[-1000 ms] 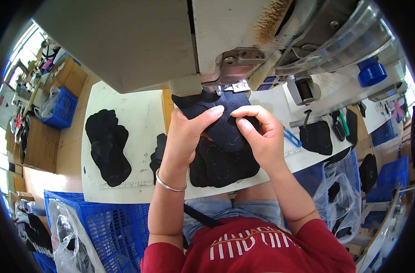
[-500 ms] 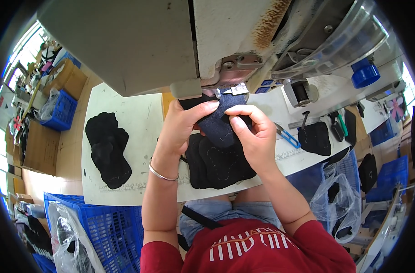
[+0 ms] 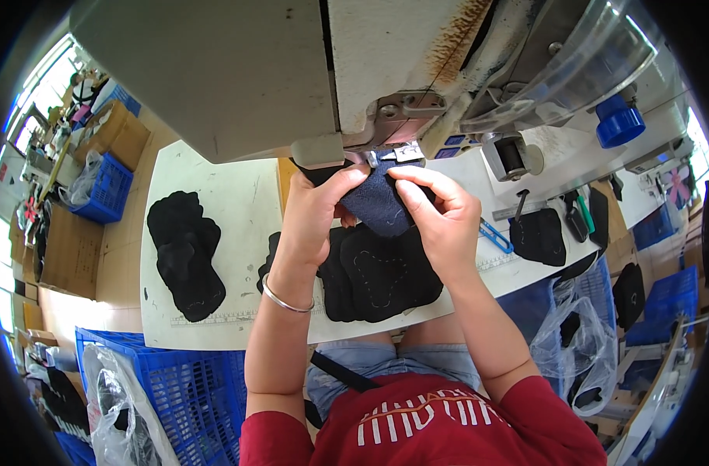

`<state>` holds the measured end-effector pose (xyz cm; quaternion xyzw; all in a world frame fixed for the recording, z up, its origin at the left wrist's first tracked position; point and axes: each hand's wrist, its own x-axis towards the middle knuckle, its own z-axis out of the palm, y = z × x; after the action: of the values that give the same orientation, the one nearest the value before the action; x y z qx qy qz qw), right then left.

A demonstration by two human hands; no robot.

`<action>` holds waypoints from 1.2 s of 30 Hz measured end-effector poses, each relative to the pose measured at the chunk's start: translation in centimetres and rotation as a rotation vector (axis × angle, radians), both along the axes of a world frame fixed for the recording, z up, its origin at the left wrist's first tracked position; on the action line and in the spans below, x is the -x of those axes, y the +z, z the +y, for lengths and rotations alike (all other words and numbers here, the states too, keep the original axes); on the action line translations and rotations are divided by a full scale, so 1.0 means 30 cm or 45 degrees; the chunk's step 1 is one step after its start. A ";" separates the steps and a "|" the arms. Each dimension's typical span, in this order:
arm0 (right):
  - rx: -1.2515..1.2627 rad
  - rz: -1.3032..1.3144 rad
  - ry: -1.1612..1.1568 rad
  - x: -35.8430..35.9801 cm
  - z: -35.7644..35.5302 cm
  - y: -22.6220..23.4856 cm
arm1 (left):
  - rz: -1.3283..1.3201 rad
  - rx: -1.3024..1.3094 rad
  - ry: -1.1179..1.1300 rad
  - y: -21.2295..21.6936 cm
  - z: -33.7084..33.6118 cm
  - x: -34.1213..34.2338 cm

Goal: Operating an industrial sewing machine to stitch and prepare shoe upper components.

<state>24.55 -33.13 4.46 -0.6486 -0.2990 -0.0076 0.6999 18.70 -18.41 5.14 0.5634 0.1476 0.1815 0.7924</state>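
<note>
A dark blue fabric piece (image 3: 384,211) lies under the presser foot of a sewing machine (image 3: 407,116), its near end hanging toward me. My left hand (image 3: 314,211) pinches its left side, thumb on top and the other fingers partly hidden beneath. On the right edge, my right hand (image 3: 446,216) grips the same piece between thumb and fingers, close to the foot. Just below the hands, on the white table (image 3: 238,186), sits a stack of black fabric pieces (image 3: 389,279) with a dotted light outline on the top one.
More black pieces (image 3: 185,260) are piled at the table's left. Blue-handled snips (image 3: 496,237), a black piece (image 3: 538,237) and a green-handled tool (image 3: 585,213) lie right. Blue crates (image 3: 203,404) stand below the table edge. The machine head overhangs the far side.
The blue piece has gone farther under the foot, so less of it hangs toward me. My right hand has shifted slightly right, and my left forearm slightly right too.
</note>
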 end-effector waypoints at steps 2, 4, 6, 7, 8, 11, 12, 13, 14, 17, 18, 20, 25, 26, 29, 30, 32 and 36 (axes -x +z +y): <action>0.022 -0.013 0.011 -0.013 -0.006 0.002 | -0.013 0.128 0.047 -0.010 0.002 -0.002; 0.045 -0.022 0.014 -0.025 -0.017 0.008 | -0.044 0.120 0.050 -0.016 0.018 0.001; 0.172 0.076 0.094 -0.034 -0.034 0.033 | -0.095 0.094 0.083 -0.016 0.018 0.004; 0.170 0.079 0.088 -0.048 -0.036 0.027 | -0.092 0.093 0.076 -0.013 0.007 0.009; 0.111 -0.011 0.089 -0.066 -0.035 0.016 | -0.106 0.077 0.138 -0.009 -0.006 0.013; 0.079 -0.129 0.082 -0.073 -0.044 0.017 | -0.129 0.086 0.202 -0.014 -0.016 0.018; 0.163 -0.087 0.089 -0.064 -0.052 0.019 | -0.138 0.116 0.199 -0.020 -0.016 0.018; 0.247 -0.046 0.097 -0.058 -0.056 0.019 | -0.139 0.115 0.200 -0.025 -0.016 0.017; 0.199 -0.004 0.107 -0.057 -0.054 0.010 | -0.161 0.122 0.191 -0.029 -0.016 0.016; 0.126 0.055 0.154 -0.059 -0.055 0.028 | -0.213 0.143 0.201 -0.036 -0.028 0.023; 0.127 0.055 0.151 -0.065 -0.056 0.027 | -0.246 0.155 0.215 -0.035 -0.035 0.024; 0.106 0.049 0.123 -0.077 -0.057 0.019 | -0.254 0.170 0.243 -0.027 -0.053 0.028; 0.051 0.069 0.062 -0.058 -0.052 0.008 | -0.271 0.196 0.277 -0.041 -0.064 0.038; 0.020 0.066 0.049 -0.047 -0.051 0.006 | -0.250 0.201 0.285 -0.047 -0.064 0.039; 0.001 0.171 0.160 -0.009 -0.053 0.015 | -0.245 0.201 0.294 -0.045 -0.075 0.037; -0.018 0.170 0.178 -0.006 -0.048 0.007 | -0.258 0.192 0.299 -0.044 -0.079 0.038; -0.011 0.186 0.171 -0.017 -0.052 0.002 | -0.245 0.171 0.300 -0.045 -0.088 0.045; -0.011 0.195 0.164 -0.040 -0.055 -0.002 | -0.232 0.151 0.281 -0.049 -0.098 0.055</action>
<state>25.76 -34.79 4.41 -0.6237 -0.2857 0.0858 0.7225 17.04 -21.36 3.66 0.4772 0.1467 0.3090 0.8095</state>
